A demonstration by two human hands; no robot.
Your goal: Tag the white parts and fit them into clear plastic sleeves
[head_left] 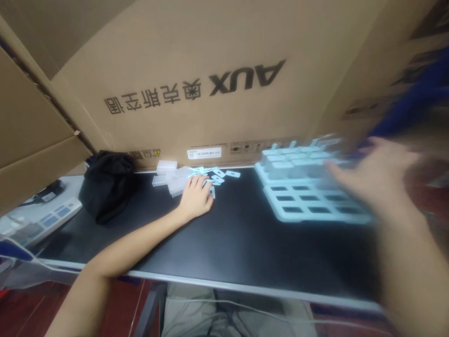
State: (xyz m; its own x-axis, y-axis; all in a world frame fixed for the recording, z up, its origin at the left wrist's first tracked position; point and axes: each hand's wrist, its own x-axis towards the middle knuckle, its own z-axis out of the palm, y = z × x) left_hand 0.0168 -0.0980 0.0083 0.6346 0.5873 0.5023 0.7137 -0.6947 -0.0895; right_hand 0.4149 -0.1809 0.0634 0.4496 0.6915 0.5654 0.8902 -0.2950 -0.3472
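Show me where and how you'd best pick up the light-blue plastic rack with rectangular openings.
Likely the low near rim of the light-blue plastic rack, coming from the near side: that edge lies exposed, while boxy pale-blue parts stand taller behind.

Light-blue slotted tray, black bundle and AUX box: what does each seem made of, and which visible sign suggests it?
Light-blue slotted tray: probably plastic; even colour, rounded corners; blur leaves its finish uncertain.
Black bundle: likely cloth, matte; soft folds.
AUX box: apparently cardboard, mostly matte; plain brown, printed surface.
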